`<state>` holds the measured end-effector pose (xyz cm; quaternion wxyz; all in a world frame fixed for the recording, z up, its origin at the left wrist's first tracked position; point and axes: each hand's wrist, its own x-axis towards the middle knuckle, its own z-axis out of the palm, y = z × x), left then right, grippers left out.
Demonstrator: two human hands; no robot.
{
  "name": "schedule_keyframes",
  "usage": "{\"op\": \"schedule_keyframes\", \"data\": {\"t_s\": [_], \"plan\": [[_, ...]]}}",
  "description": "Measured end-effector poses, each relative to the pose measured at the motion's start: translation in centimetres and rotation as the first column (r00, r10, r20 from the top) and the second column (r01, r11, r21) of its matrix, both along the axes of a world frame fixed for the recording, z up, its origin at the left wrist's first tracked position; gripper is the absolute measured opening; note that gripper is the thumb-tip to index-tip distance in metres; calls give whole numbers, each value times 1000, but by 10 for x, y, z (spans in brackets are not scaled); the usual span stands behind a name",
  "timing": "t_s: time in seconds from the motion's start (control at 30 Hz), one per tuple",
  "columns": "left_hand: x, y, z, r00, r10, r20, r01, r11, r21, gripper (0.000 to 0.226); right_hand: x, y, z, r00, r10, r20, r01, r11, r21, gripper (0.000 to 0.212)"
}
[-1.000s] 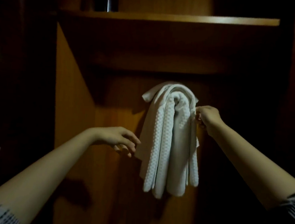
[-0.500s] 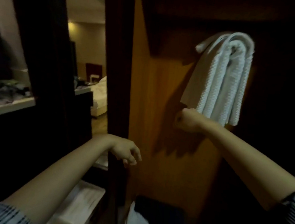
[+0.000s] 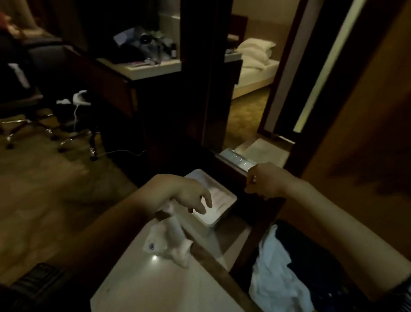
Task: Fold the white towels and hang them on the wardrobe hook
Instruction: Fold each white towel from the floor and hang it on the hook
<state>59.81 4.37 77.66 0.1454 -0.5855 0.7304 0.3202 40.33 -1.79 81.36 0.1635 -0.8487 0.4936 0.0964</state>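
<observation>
Two bare hands hang over a pale glossy countertop (image 3: 164, 288) in a dim hotel-like room. The left hand (image 3: 194, 196) droops above the counter's far end, fingers loose and spread, holding nothing. The right hand (image 3: 264, 180) hovers beyond the counter's right edge, fingers curled in; whether it pinches anything cannot be told. A crumpled white cloth (image 3: 170, 244) lies on the counter just below the left hand, and a white rectangular tray (image 3: 222, 206) sits past the counter's far end. Right of the counter, a rumpled white towel (image 3: 276, 279) lies on dark fabric beside an orange-brown wooden wardrobe panel (image 3: 373, 132). Far beyond the counter stand a cluttered desk (image 3: 142, 69), a wheeled office chair (image 3: 31, 107) and a bed with white pillows (image 3: 254, 53).
</observation>
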Motion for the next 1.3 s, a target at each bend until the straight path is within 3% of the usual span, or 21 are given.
{"op": "schedule_keyframes", "data": {"t_s": [0.27, 0.37, 0.47, 0.77, 0.9, 1.07, 1.13, 1.3], "plan": [[171, 30, -88, 978, 190, -90, -184, 980, 73, 38, 148, -7, -121, 997, 71, -4, -69, 982, 177, 22], [214, 34, -120, 959, 237, -155, -220, 968, 119, 38, 179, -10, -165, 1000, 28, -8, -25, 961, 277, 11], [242, 29, -158, 923, 316, -219, -290, 947, 142, 38, 201, -14, -204, 999, -30, -28, 38, 944, 328, 12], [284, -30, -274, 749, 569, -339, -565, 816, 121, 33, 237, -74, -318, 987, -125, -98, 155, 896, 416, 18], [293, -67, -328, 635, 683, -361, -668, 720, 188, 37, 248, -113, -377, 980, -190, -65, 198, 858, 473, 19], [300, -124, -388, 527, 757, -385, -726, 637, 260, 36, 258, -144, -456, 908, -417, -47, 370, 741, 561, 12], [300, -143, -413, 524, 761, -382, -718, 636, 281, 34, 259, -149, -489, 864, -501, -49, 439, 702, 560, 8], [301, -170, -489, 532, 763, -367, -702, 640, 313, 30, 259, -153, -578, 833, -531, -153, 501, 609, 614, 8]]}}
